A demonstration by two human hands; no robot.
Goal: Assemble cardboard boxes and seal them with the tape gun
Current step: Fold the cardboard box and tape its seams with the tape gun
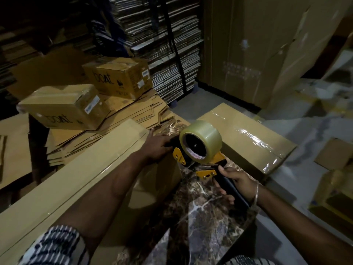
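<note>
A long brown cardboard box (pixel 76 169) lies slanted across the left, with clear tape along its top. My left hand (pixel 156 146) rests on its far end corner, fingers curled over the edge beside the tape gun. The tape gun (pixel 200 150) is yellow and black with a roll of clear tape (pixel 201 141) on it. It sits against the box's end. My right hand (pixel 233 180) grips the gun's black handle.
A second taped box (pixel 248 138) lies to the right on the marbled floor (pixel 200 217). Two printed cartons (pixel 63 106) (pixel 118 77) sit on flattened cardboard (pixel 133 111) at the left. Strapped stacks of flat boxes (pixel 162 44) and tall cartons (pixel 257 44) stand behind.
</note>
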